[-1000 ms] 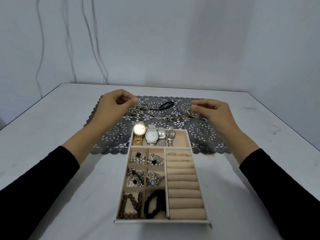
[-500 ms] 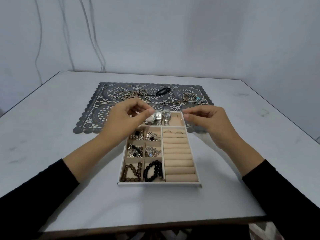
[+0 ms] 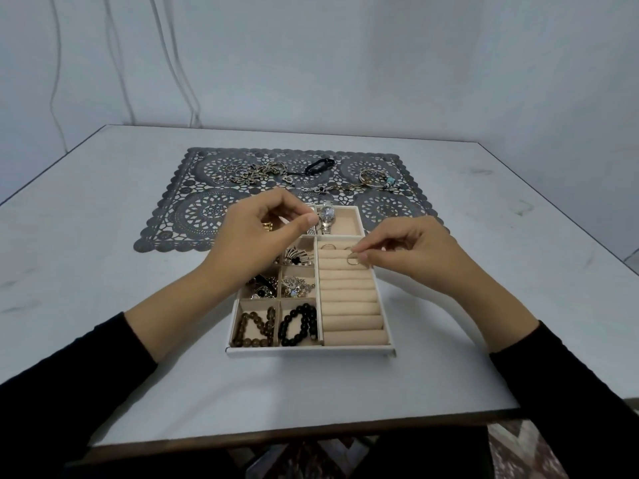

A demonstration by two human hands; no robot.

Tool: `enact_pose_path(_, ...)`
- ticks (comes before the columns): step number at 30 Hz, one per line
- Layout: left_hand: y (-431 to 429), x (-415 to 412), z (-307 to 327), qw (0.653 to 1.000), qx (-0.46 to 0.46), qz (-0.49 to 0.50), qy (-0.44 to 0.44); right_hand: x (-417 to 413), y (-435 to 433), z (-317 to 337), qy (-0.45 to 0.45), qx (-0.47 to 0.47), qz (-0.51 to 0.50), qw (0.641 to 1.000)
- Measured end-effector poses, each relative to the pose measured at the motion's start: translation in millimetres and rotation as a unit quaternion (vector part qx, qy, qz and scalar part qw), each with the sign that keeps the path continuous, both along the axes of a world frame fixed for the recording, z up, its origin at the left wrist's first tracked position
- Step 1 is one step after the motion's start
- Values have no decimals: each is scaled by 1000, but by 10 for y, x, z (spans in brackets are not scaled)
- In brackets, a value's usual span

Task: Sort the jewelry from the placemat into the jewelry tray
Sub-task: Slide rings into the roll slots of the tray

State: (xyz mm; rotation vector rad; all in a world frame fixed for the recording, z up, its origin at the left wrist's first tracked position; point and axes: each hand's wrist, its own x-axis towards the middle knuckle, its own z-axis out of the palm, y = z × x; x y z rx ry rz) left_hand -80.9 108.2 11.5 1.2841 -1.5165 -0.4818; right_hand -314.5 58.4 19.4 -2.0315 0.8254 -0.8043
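The beige jewelry tray [image 3: 311, 350] stands at the table's middle, its near edge toward me. My right hand [image 3: 411, 250] pinches a thin ring [image 3: 352, 259] over the upper ring rolls [image 3: 349, 305]. My left hand [image 3: 256, 233] hovers over the tray's upper left with thumb and forefinger pinched together on something small and thin that I cannot make out. Behind the tray lies the dark lace placemat [image 3: 207, 209], with chains and rings [image 3: 252, 172], a black band [image 3: 320, 165] and bangles [image 3: 375, 178] on it.
Watches [image 3: 325, 217] fill the tray's top compartment, brooches and bead bracelets [image 3: 297, 324] the left cells. The grey table [image 3: 103, 271] ends close to me at its front edge; a wall with hanging cables rises behind.
Both hands drew back from the placemat to over the tray. The right hand now holds a ring above the ring rolls, and the left is pinched over the watch compartment.
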Motion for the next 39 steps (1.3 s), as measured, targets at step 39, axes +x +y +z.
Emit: enact_pose_path(39,8,-39,-6,1000,11,-9,-10,28,-63,57,84,7,24,996)
